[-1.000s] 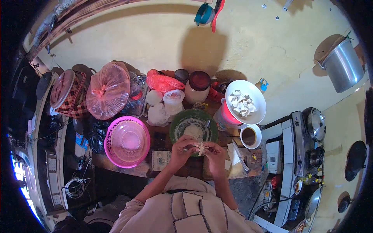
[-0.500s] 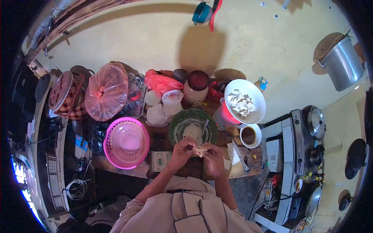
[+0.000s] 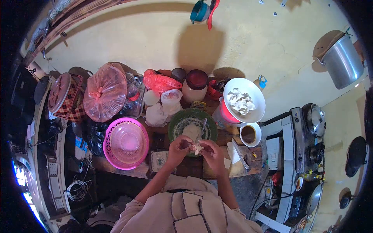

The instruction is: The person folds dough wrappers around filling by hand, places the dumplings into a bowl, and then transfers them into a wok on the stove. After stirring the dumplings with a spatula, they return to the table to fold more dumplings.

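Note:
A small pale folded piece of dough (image 3: 197,148) is pinched between the fingertips of both hands, over the near rim of a green bowl (image 3: 211,130). My left hand (image 3: 178,150) holds its left side and my right hand (image 3: 212,152) its right side. In the bowl lies a pale floury mass (image 3: 191,131) with a spoon (image 3: 204,124) standing in it. Beyond, to the right, a white bowl (image 3: 258,101) holds several folded white pieces (image 3: 241,103).
On the left stands a pink basket (image 3: 145,144). A cup of brown liquid (image 3: 248,134) and a knife (image 3: 243,158) lie to the right. Jars (image 3: 195,87) and bags (image 3: 104,93) line the wall. A stove (image 3: 297,124) is far right.
My fingers have shifted slightly around the folded dough piece, and my left hand has opened a little away from it. The whole view has moved slightly.

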Motion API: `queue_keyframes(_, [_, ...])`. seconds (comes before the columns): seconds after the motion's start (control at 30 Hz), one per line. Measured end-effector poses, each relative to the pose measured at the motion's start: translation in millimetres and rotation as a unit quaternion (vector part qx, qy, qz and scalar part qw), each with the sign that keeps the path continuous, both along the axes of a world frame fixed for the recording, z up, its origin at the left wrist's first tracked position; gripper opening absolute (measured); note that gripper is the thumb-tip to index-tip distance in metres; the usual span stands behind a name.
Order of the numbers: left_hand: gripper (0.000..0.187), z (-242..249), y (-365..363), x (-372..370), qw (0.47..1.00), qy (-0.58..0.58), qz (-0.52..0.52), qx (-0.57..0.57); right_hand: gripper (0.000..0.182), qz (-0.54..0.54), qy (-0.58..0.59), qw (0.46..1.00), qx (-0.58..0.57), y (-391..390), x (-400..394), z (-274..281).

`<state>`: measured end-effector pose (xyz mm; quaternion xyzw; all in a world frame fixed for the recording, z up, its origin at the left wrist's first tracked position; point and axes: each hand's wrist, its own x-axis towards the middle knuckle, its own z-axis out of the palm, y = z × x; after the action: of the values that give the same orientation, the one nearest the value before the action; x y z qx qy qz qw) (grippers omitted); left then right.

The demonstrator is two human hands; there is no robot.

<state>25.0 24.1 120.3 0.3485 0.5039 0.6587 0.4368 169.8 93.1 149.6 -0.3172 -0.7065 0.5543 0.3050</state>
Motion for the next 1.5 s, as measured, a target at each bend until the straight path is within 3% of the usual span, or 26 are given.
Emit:
queue_keyframes(0.13, [0.021, -7, -3, 4, 0.999, -0.025, 0.022, -0.035, 0.033, 0.072, -0.060, 0.972, 0.216, 9, 5, -11])
queue_keyframes(0.3, [0.014, -28, -14, -3, 0.993, -0.009, 0.072, -0.090, 0.029, -0.036, 0.106, 0.992, -0.053, 22, 30, -18])
queue_keyframes(0.37, [0.012, -42, -28, -10, 0.990, -0.025, 0.103, -0.091, 0.025, -0.100, 0.115, 0.988, 0.012, 48, 45, 11])
queue_keyframes(0.4, [0.012, -46, -34, -13, 0.989, -0.016, 0.114, -0.092, 0.022, -0.133, 0.072, 0.982, 0.115, 67, 49, 43])
queue_keyframes(0.47, [0.012, -53, -47, -16, 0.986, 0.002, 0.137, -0.095, 0.020, -0.183, -0.066, 0.970, 0.146, 109, 60, 75])
queue_keyframes(0.53, [0.012, -56, -59, -20, 0.983, -0.009, 0.145, -0.108, 0.018, -0.216, -0.214, 0.921, 0.244, 148, 59, 99])
queue_keyframes(0.6, [0.012, -58, -66, -19, 0.981, -0.009, 0.153, -0.120, 0.018, -0.210, -0.257, 0.881, 0.338, 191, 53, 92])
queue_keyframes(0.7, [0.012, -59, -71, -18, 0.976, 0.003, 0.164, -0.140, 0.018, -0.139, -0.308, 0.872, 0.354, 238, 34, 84])
queue_keyframes(0.83, [0.009, -66, -72, -13, 0.977, -0.034, 0.162, -0.133, 0.016, -0.152, -0.448, 0.764, 0.440, 260, 13, 68])
queue_keyframes(0.93, [0.007, -75, -73, -12, 0.980, -0.035, 0.147, -0.131, 0.015, -0.158, -0.474, 0.761, 0.415, 265, 11, 56])
queue_keyframes(1.03, [0.007, -74, -75, -12, 0.981, -0.027, 0.134, -0.139, 0.014, -0.116, -0.438, 0.788, 0.416, 272, 17, 50])
queue_keyframes(1.13, [0.007, -77, -75, -15, 0.982, -0.017, 0.122, -0.146, 0.013, -0.096, -0.403, 0.842, 0.347, 262, 22, 67])
queue_keyframes(1.23, [0.010, -86, -76, -18, 0.983, -0.004, 0.120, -0.141, 0.014, -0.123, -0.326, 0.855, 0.384, 252, 25, 76])
queue_keyframes(1.33, [0.012, -82, -77, -18, 0.981, 0.022, 0.124, -0.146, 0.013, -0.199, -0.332, 0.828, 0.406, 238, 23, 88])
queue_keyframes(1.43, [0.011, -81, -78, -15, 0.980, 0.018, 0.135, -0.147, 0.011, -0.183, -0.341, 0.841, 0.379, 223, 23, 104])
queue_keyframes(1.5, [0.010, -84, -79, -14, 0.981, 0.027, 0.132, -0.142, 0.011, -0.184, -0.274, 0.873, 0.360, 198, 23, 117])
